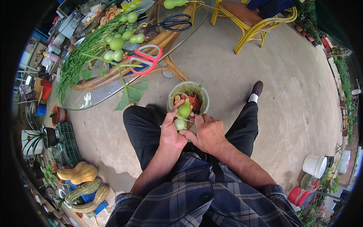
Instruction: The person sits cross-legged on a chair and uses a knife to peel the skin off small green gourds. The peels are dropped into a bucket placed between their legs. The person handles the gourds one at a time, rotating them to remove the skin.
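Note:
A green bottle gourd (184,109) is held in my left hand (172,134), between the thumb and fingers. Its nearer bulb (180,124) looks paler than the other end. Across its narrow waist runs a thin whitish line (185,119), a string or a blade seen edge-on; I cannot tell which. My right hand (208,132) is closed at the line's right end, fingers curled, thumb against the pale bulb. What lies inside its grip is hidden. Below both hands, between my knees, stands a round bin (204,92) with red and plant scraps inside.
A glass-topped table (78,103) at upper left bears several small gourds (116,44), green stalks (76,62), red-handled scissors (154,58) and black-handled scissors (177,22). A yellow-framed chair (244,28) stands beyond. Squashes (80,173) lie at lower left; buckets (313,166) at right.

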Demonstrator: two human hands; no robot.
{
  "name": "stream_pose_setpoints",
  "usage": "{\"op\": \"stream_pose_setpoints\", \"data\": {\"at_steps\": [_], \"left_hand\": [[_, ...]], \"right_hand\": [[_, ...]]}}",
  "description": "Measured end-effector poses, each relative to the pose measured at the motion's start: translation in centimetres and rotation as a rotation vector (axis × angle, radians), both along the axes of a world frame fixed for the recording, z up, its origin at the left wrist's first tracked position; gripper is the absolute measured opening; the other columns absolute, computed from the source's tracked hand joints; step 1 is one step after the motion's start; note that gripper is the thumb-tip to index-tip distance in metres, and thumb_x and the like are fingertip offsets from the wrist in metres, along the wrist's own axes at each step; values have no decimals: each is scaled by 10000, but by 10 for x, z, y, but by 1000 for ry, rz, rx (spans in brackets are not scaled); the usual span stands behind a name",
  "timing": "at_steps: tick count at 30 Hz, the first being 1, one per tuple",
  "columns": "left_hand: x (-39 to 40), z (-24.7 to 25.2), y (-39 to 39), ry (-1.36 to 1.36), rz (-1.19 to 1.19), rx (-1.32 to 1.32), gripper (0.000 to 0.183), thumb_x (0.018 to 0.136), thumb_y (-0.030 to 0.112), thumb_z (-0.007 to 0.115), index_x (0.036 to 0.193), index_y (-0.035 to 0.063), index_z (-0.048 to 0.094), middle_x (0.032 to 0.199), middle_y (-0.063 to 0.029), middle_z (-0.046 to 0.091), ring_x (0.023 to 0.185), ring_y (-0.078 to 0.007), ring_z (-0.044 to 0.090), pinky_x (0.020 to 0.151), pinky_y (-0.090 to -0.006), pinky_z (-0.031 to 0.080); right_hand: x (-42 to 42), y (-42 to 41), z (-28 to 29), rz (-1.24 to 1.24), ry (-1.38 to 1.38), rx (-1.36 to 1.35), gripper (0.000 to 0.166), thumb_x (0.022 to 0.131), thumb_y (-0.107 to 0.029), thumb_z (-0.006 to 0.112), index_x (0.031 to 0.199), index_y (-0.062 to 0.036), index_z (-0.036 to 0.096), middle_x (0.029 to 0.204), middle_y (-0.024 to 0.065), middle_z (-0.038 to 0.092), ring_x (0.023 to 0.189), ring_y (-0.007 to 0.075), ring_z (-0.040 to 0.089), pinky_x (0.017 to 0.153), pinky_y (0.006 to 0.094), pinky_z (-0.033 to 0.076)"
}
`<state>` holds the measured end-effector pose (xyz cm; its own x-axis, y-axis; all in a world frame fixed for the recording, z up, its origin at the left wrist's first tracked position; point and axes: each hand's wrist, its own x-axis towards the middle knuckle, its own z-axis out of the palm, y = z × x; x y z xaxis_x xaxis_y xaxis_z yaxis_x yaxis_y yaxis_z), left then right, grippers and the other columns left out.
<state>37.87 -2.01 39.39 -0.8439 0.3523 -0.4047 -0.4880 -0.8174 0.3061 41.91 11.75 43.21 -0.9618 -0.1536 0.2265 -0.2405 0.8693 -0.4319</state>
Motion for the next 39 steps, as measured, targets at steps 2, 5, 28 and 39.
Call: {"op": "stream_pose_setpoints", "data": {"at_steps": [2, 5, 28, 39], "left_hand": [[0, -2, -1, 2, -3, 4, 425, 927, 236, 565, 1311, 55, 581, 1132, -163, 658, 943, -278, 628, 932, -423, 502], [0, -8, -2, -14, -3, 28, 420, 929, 241, 569, 1304, 53, 581, 1117, -161, 660, 939, -281, 630, 940, -432, 501], [2, -12, -6, -40, -39, 132, 374, 950, 217, 536, 1266, 34, 614, 1163, -187, 648, 1001, -306, 641, 1028, -452, 469], [-2, -7, -4, -35, 2, 71, 413, 923, 232, 546, 1275, 25, 609, 1155, -179, 659, 1047, -309, 629, 1001, -433, 480]], "right_hand": [[1, 0, -1, 17, -6, -12, 532, 831, -505, 702, 971, 4, 630, 782, 152, 648, 617, 307, 676, 524, 410, 539], [1, 1, -5, 34, -3, -16, 533, 841, -496, 696, 986, 13, 636, 783, 149, 654, 621, 301, 677, 517, 407, 536], [1, 3, -14, 51, -31, -18, 589, 862, -519, 666, 965, 61, 648, 738, 169, 654, 595, 301, 670, 510, 413, 531], [-8, 4, -8, -3, -8, -44, 562, 806, -558, 715, 881, -13, 596, 752, 157, 647, 611, 337, 663, 516, 431, 518]]}}
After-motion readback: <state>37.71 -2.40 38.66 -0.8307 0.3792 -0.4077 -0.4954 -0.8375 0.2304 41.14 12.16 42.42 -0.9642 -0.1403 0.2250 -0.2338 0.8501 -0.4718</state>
